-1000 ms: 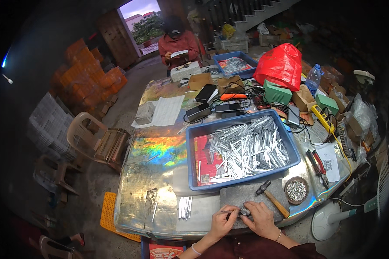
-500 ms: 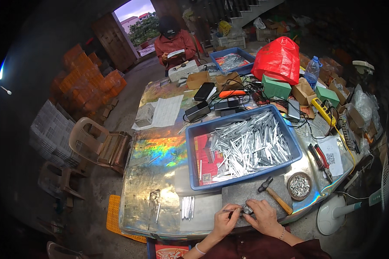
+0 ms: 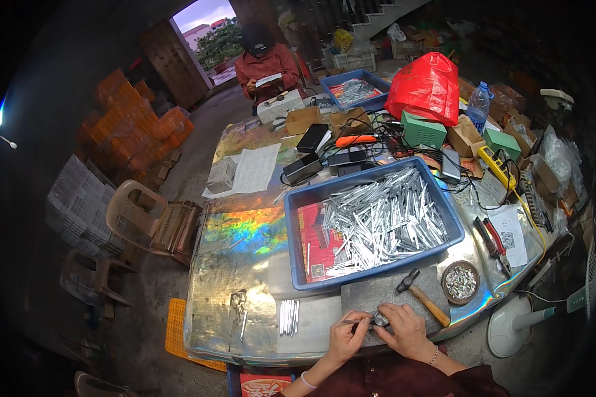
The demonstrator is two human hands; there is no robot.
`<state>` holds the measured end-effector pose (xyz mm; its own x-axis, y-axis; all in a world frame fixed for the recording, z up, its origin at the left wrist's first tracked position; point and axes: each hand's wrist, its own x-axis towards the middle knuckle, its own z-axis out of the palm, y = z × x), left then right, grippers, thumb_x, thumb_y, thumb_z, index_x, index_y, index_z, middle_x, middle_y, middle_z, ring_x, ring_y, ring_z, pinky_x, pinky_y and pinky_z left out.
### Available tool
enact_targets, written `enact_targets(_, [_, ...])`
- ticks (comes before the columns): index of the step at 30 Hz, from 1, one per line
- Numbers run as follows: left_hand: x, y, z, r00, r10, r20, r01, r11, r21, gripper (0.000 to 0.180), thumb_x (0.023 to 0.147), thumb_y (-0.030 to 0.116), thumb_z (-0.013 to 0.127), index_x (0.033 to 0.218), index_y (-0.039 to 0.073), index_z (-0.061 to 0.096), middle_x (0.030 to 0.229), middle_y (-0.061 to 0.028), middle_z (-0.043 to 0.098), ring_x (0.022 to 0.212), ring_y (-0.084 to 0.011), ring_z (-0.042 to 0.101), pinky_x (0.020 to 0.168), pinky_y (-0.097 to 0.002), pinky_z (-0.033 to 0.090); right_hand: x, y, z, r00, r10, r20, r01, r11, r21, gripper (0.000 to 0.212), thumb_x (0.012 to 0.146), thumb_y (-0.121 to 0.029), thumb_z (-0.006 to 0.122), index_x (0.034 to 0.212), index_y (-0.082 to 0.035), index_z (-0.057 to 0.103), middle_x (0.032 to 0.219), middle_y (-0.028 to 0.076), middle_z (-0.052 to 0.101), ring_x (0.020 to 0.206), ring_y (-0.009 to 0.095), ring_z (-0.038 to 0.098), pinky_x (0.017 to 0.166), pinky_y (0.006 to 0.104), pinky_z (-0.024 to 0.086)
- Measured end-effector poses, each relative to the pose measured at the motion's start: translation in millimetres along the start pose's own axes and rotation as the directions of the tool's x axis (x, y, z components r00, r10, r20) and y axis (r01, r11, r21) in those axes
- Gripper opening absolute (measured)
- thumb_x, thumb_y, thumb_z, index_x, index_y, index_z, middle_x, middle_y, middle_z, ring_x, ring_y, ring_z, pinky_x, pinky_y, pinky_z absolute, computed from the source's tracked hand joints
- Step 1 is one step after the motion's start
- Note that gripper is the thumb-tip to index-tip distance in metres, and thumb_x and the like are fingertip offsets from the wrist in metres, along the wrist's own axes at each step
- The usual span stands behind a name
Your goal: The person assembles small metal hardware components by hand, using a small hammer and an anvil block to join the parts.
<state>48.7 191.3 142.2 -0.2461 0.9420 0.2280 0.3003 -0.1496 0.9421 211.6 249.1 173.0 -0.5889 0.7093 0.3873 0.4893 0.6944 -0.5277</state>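
Observation:
At the table's near edge, my left hand (image 3: 346,339) and my right hand (image 3: 406,332) meet over a dark grey slab (image 3: 364,293). The left fingers pinch a thin dark stick-like piece (image 3: 352,322), its kind too small to tell. In the right fingers is a small round shiny metal piece (image 3: 381,319), close against the left fingertips. A hammer (image 3: 425,301) with a wooden handle lies on the slab beside my right hand. Left of my hands, a row of thin silver metal strips (image 3: 289,317) lies on the table.
Beyond the slab stands a blue tray (image 3: 371,269) heaped with silver strips. A round bowl (image 3: 460,299) of small metal bits and red-handled pliers (image 3: 495,241) lie to the right. Cables, boxes and a red bag (image 3: 424,89) crowd the back. A person (image 3: 266,66) sits at the far end.
Both hands keep nearly the same pose and grip. Only a slight shift of the whole picture shows.

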Motion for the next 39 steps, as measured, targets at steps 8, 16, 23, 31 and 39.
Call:
enact_targets(8, [0.3,3.4,0.4,1.000,-0.023,0.000,0.023,1.000,-0.016,0.010,0.088,0.006,0.058,0.091,-0.002,0.065,0.082,-0.0137,0.065,0.072,-0.0215,0.064,0.063,-0.0295,0.049,-0.2,0.5,-0.5,1.000,-0.005,-0.015,0.005,1.000,0.003,0.044,0.070,-0.018,0.074,0.109,-0.005,0.058,0.108,0.008,0.062,0.083,0.025,0.059,0.067,0.0342,0.050])
enact_targets(16, [0.6,4.4,-1.2,1.000,-0.013,0.004,0.013,1.000,-0.004,0.011,0.088,0.006,0.058,0.092,-0.001,0.065,0.084,-0.0138,0.065,0.074,-0.0216,0.064,0.065,-0.0294,0.049,0.2,1.2,1.3,1.000,-0.011,-0.016,0.012,1.000,0.013,0.044,0.070,-0.018,0.074,0.108,-0.005,0.058,0.107,0.008,0.062,0.083,0.026,0.059,0.068,0.0349,0.050])
enact_targets(23, [1.2,5.9,-1.1,1.000,-0.023,0.010,0.023,1.000,0.007,0.011,0.088,0.006,0.058,0.092,-0.001,0.065,0.084,-0.0133,0.065,0.074,-0.0214,0.064,0.065,-0.0292,0.049,-0.4,3.3,1.0,1.000,-0.022,-0.017,0.022,1.000,-0.010,0.044,0.072,-0.021,0.073,0.109,-0.005,0.058,0.108,0.007,0.061,0.083,0.024,0.059,0.065,0.0337,0.051])
enact_targets(31, [0.4,4.6,-0.9,0.999,-0.035,0.008,0.035,0.999,0.007,0.011,0.088,0.007,0.058,0.092,-0.001,0.065,0.084,-0.0132,0.065,0.073,-0.0214,0.064,0.064,-0.0291,0.049,-0.3,3.4,1.0,1.000,-0.030,-0.004,0.030,0.999,-0.020,0.044,0.073,-0.023,0.072,0.110,-0.005,0.058,0.108,0.006,0.061,0.083,0.022,0.058,0.064,0.0330,0.051])
enact_targets(39, [-0.6,3.0,-0.3,0.999,-0.050,0.003,0.050,0.999,-0.005,0.011,0.088,0.007,0.059,0.092,-0.001,0.065,0.085,-0.0133,0.065,0.074,-0.0212,0.064,0.065,-0.0288,0.049,-0.8,3.8,1.5,0.999,-0.038,-0.008,0.038,0.999,-0.028,0.043,0.073,-0.023,0.072,0.110,-0.005,0.058,0.108,0.006,0.060,0.083,0.022,0.058,0.063,0.0329,0.051])
